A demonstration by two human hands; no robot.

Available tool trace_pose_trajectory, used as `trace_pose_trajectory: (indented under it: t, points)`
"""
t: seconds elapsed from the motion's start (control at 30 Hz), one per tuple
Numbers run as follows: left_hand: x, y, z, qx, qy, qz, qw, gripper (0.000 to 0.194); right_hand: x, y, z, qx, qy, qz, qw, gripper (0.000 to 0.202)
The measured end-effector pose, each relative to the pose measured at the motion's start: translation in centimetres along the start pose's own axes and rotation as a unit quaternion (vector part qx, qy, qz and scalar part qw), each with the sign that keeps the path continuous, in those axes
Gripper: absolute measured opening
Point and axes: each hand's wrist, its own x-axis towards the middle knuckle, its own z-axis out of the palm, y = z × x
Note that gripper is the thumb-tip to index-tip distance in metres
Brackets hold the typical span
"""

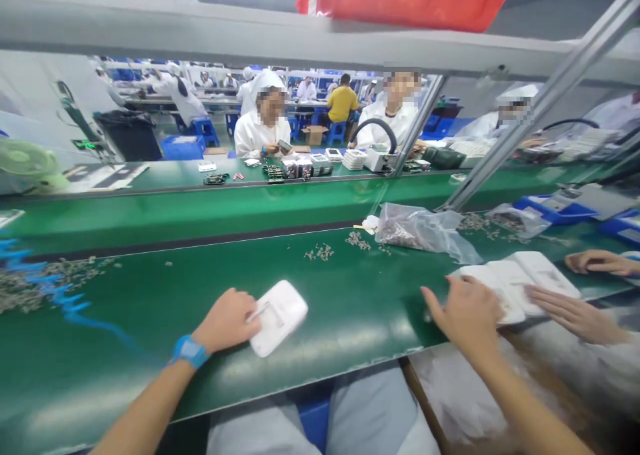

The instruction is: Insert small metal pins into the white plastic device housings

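My left hand [229, 321], with a blue band at the wrist, grips the left edge of a white plastic casing [280, 316] that lies tilted on the green work surface [350, 315]. Over on the right, my right hand [467, 311] has its thumb and fingers spread. Its fingertips are over the nearest of several white casings [543, 273] lying side by side; whether they touch it cannot be made out. A co-worker's hand [580, 315] rests on the same casings from the right.
Small metal parts [320, 252] lie scattered behind the casings. A plastic bag of parts [415, 231] and blue trays [555, 209] stand at the back right. A coiled blue cord [75, 308] crosses the left. Co-workers sit beyond the green divider [200, 208].
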Motion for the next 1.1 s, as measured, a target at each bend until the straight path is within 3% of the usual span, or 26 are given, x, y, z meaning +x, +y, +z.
trace_pose_trajectory:
  t: [0.1,0.2,0.27,0.33,0.4,0.47,0.57,0.63,0.7,0.77,0.87,1.0,1.1]
  points:
    - [-6.7,-4.4,-0.7,0.0,0.017,-0.133,0.991,0.027,-0.1,2.9,0.8,-0.085,0.0,0.052,0.995,0.064]
    - [-12.8,-7.8,-1.4,-0.008,0.05,-0.27,0.962,0.034,-0.5,3.3,1.3,-0.1,-0.037,0.082,0.991,0.066]
    - [-15.4,-8.9,-2.1,0.006,0.104,-0.349,0.931,0.037,-1.0,2.3,1.2,-0.084,-0.04,0.089,0.992,0.067]
    - [-16.0,-8.9,-2.8,0.04,0.182,-0.406,0.895,0.04,-1.5,0.4,0.5,-0.047,-0.041,0.058,0.996,0.067]
    - [-14.0,-7.7,-3.2,0.074,0.252,-0.412,0.873,0.042,-2.2,-2.6,-0.6,0.01,-0.055,-0.013,0.998,0.06]
    - [-9.7,-5.4,-2.8,0.074,0.277,-0.349,0.892,0.04,-2.9,-6.5,-1.9,0.075,-0.07,-0.098,0.99,0.049]
    - [-1.2,-0.8,-1.0,-0.014,0.227,-0.139,0.964,0.027,-3.4,-13.1,-3.7,0.171,-0.084,-0.196,0.962,0.044]
    - [3.5,2.1,0.4,-0.098,0.17,-0.017,0.98,0.024,-3.2,-16.9,-4.8,0.226,-0.128,-0.232,0.938,0.035]
    - [6.5,4.1,1.5,-0.134,0.111,0.082,0.981,0.02,-1.9,-19.5,-5.8,0.268,-0.176,-0.22,0.921,0.03]
    - [7.6,5.0,2.1,-0.117,0.079,0.144,0.979,0.021,0.5,-21.2,-6.5,0.287,-0.231,-0.209,0.906,0.025]
    - [7.6,5.3,2.2,-0.082,0.073,0.132,0.985,0.031,6.0,-23.4,-6.0,0.264,-0.284,-0.217,0.896,0.021]
    - [7.6,5.5,2.0,-0.09,0.068,0.065,0.992,0.043,11.8,-27.9,-1.6,0.189,-0.334,-0.198,0.902,0.031]
    - [7.7,5.9,2.0,-0.102,0.068,0.044,0.991,0.04,12.6,-30.6,2.1,0.171,-0.373,-0.201,0.889,0.03]
